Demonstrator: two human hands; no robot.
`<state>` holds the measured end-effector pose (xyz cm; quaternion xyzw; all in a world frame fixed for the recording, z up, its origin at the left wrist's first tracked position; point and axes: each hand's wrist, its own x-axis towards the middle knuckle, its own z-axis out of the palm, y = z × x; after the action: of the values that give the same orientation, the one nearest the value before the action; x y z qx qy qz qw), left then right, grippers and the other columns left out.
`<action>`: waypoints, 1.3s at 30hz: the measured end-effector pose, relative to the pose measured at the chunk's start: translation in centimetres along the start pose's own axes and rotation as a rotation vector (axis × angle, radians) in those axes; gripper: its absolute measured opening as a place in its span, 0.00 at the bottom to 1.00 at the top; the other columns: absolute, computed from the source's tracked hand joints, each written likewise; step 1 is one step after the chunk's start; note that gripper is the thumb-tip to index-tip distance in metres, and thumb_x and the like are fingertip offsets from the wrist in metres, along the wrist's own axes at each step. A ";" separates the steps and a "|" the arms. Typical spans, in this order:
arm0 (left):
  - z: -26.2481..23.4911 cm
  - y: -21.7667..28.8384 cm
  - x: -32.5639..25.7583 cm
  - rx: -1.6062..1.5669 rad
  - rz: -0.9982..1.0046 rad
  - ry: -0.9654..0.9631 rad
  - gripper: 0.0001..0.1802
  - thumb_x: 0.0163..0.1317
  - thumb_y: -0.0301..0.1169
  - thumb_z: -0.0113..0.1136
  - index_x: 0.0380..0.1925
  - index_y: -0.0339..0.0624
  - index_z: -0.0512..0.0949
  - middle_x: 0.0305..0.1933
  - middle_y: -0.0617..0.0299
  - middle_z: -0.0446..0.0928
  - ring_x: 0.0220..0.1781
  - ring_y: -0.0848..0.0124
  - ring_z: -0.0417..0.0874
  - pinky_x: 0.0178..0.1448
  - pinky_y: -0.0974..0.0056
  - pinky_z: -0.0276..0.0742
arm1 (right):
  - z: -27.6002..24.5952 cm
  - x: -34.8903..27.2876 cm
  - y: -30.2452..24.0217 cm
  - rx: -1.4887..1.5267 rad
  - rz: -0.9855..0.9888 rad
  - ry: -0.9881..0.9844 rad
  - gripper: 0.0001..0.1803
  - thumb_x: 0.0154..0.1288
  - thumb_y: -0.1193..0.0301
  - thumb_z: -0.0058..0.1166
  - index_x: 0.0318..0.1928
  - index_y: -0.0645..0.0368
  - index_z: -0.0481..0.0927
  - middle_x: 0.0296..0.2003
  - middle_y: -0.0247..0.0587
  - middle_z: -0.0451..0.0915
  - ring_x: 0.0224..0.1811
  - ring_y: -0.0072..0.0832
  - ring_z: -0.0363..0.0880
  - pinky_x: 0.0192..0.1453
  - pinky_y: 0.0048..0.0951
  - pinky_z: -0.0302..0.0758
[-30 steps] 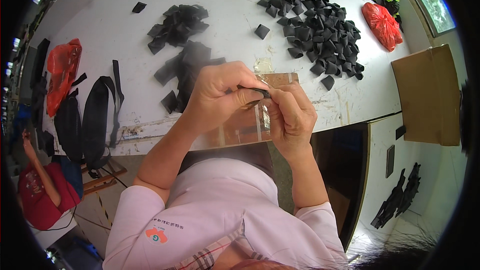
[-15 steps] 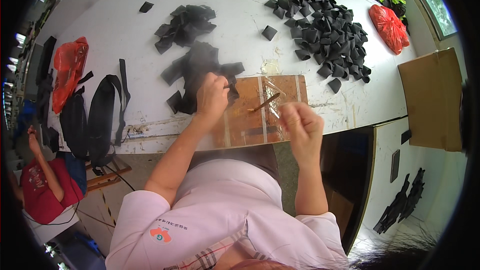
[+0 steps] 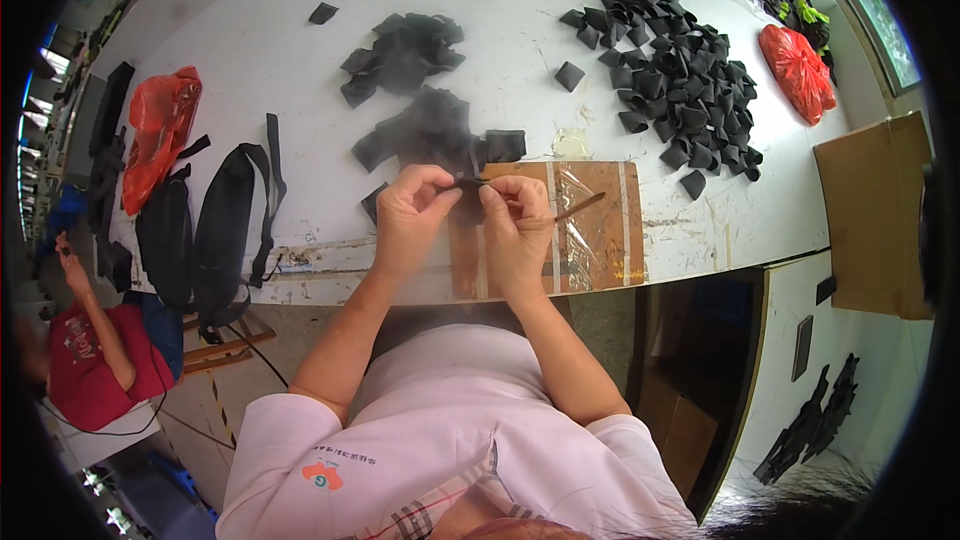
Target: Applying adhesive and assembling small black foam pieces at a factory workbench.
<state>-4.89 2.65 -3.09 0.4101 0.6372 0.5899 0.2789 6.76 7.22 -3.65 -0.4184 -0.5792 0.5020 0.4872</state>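
Observation:
In front of me, both hands meet over a brown cardboard sheet. My left hand [image 3: 412, 208] pinches a small black fabric piece [image 3: 467, 186] between thumb and fingers. The piece's other side is in the closed fingers of my right hand [image 3: 517, 220], which mostly cover it. Beside the right hand a thin brown stick [image 3: 582, 205] crosses the cardboard sheet [image 3: 610, 250]; the hand hides its near end, so I cannot tell whether it is touched. A heap of black fabric pieces [image 3: 430, 120] lies just beyond my hands.
Farther back sits another small black heap [image 3: 405, 55]. A large pile of folded black pieces [image 3: 685, 80] spreads at the right. Red plastic bags [image 3: 797, 73] and a cardboard box [image 3: 872, 220] stand along the right; black straps [image 3: 225, 230] lie left. A person in red [image 3: 100, 360] sits at far left.
My right hand has moved left from the sheet's right part to meet the left hand at the black fabric piece. The whole view has shifted slightly.

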 end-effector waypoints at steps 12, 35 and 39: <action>-3.0 3.6 1.7 -0.363 -0.398 -0.401 0.07 0.56 0.29 0.56 0.31 0.36 0.76 0.25 0.67 0.74 0.20 0.84 0.66 0.22 0.78 0.61 | -1.3 2.6 -1.2 0.200 0.197 -0.338 0.02 0.60 0.78 0.48 0.32 0.61 0.73 0.24 0.22 0.68 0.26 0.11 0.61 0.29 0.13 0.60; -1.2 5.0 -1.7 -0.173 -0.227 -0.157 0.02 0.53 0.21 0.57 0.27 0.34 0.75 0.21 0.69 0.73 0.21 0.85 0.69 0.24 0.79 0.66 | -1.5 -0.8 -4.6 -0.376 -0.252 -0.230 0.11 0.52 0.71 0.58 0.36 0.62 0.75 0.30 0.42 0.71 0.23 0.29 0.71 0.27 0.25 0.69; 1.0 4.7 -3.4 0.247 0.198 0.049 0.01 0.54 0.18 0.54 0.27 0.34 0.74 0.22 0.68 0.74 0.21 0.85 0.71 0.23 0.79 0.67 | -2.0 -1.5 -4.9 -0.418 -0.352 -0.201 0.09 0.49 0.75 0.57 0.33 0.62 0.75 0.29 0.42 0.70 0.25 0.32 0.71 0.26 0.30 0.69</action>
<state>-1.39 0.14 0.98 0.4876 0.6680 0.5415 0.1510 8.98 5.43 1.06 -0.3511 -0.7793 0.3185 0.4099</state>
